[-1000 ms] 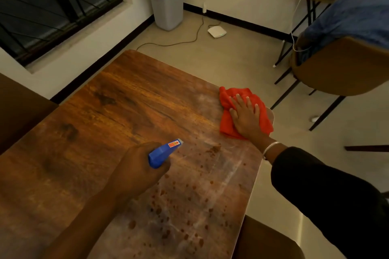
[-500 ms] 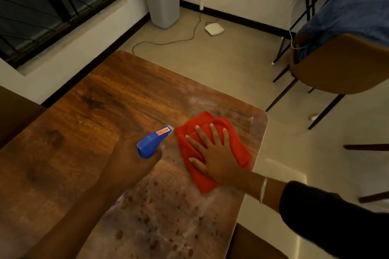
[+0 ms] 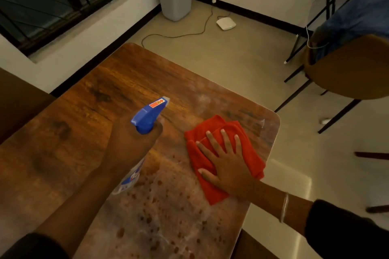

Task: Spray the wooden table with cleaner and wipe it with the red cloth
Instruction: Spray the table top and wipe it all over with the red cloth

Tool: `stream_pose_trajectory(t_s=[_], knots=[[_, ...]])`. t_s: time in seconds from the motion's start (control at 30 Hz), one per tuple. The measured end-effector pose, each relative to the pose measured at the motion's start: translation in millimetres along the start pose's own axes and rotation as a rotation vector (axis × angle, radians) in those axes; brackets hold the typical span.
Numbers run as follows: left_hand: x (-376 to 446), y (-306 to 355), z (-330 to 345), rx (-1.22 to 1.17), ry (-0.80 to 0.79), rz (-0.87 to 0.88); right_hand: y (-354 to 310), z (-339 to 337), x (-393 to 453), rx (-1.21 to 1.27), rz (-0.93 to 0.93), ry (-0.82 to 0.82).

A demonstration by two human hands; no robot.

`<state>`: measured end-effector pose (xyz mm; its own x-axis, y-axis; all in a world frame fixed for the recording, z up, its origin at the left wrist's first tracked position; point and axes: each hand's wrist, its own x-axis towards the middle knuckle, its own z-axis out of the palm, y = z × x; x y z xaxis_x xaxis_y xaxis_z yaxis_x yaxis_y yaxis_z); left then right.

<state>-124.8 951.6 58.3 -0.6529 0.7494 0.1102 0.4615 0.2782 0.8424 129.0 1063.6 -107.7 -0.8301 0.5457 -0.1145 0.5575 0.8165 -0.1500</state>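
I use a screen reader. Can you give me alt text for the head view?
A right hand presses a red cloth flat on a wet, droplet-spotted wooden table, while the left hand grips a blue-topped spray bottle above it.

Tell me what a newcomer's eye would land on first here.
First the red cloth, pressed flat under the right hand near the wooden table's right edge. Next the blue spray bottle, gripped by the left hand mid-table. Wet droplets speckle the surface nearer the person.
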Motion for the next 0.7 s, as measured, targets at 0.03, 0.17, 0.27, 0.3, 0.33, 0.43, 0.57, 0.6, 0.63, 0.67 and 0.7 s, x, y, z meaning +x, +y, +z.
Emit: stream_pose_trajectory(t_s=[0.03, 0.17, 0.27, 0.3, 0.33, 0.43, 0.57, 0.6, 0.63, 0.67, 0.7], knots=[[2.8, 0.9, 0.0, -0.008, -0.009, -0.002, 3.5, -3.4, 7.3, 0.002, 0.006, 0.002], [4.7, 1.2, 0.7, -0.015, 0.004, -0.031, 17.1, -26.1, 97.7, 0.087, 0.134, -0.009], [7.6, 1.7, 4.2, 0.031, 0.028, -0.054, 12.8, -41.9, 181.6, 0.106, 0.184, -0.022], [10.1, 2.4, 6.3, 0.056, 0.027, -0.055, 9.8, -45.8, 202.0, 0.096, 0.18, -0.028], [12.4, 2.8, 8.4, 0.069, 0.021, -0.056, 7.8, -47.1, 215.5, 0.081, 0.173, -0.026], [21.0, 6.6, 11.7, -0.015, 0.032, -0.063, 11.2, -42.7, 206.5, 0.059, 0.133, 0.0], [39.3, 9.4, 14.8, -0.09, 0.133, 0.012, 45.7, -30.1, 113.7, 0.066, 0.121, 0.039], [43.5, 9.1, 15.8, -0.102, 0.136, 0.009, 54.2, -27.9, 90.3, 0.062, 0.141, 0.04], [46.6, 8.8, 16.4, -0.103, 0.14, 0.006, 60.5, -26.1, 73.5, 0.056, 0.166, 0.04], [48.5, 8.6, 16.6, -0.097, 0.148, 0.013, 64.0, -25.9, 66.5, 0.05, 0.183, 0.029], [49.8, 8.1, 16.5, -0.087, 0.154, 0.024, 65.4, -27.8, 70.5, 0.042, 0.187, 0.011]])
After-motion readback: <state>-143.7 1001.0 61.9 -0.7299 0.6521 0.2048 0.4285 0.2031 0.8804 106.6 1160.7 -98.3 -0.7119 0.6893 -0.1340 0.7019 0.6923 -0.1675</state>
